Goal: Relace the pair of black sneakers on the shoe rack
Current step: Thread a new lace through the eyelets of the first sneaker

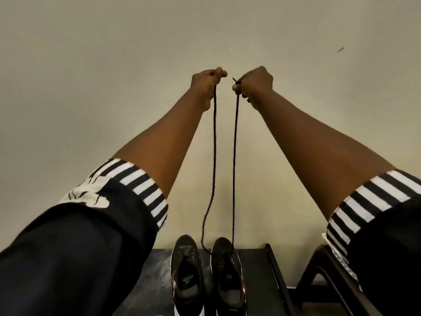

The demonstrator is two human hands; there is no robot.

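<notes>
While its ends are held high, the black lace [234, 156] hangs into one sneaker [227, 277] on the shoe rack [262, 283]; the left hand [208, 82] and right hand [254, 84] each grip an end. Limp and light, it is probably best pinched near the tips.

One wide-angle camera, worn on the person's head, gives the only view. It faces forward and down, toward a plain wall [91, 65] that fills the upper half of the frame. The striped sleeves [141, 185] loom large in the lower corners, close to the lens. The bare forearms run away from the lens, converging on the left hand [208, 79] and right hand [252, 82] above the middle. The black lace [234, 156] they grip drops down the centre to the black sneakers [186, 277] on the shoe rack [257, 270], which lie at the bottom edge, seen from above and partly cut off.
</notes>
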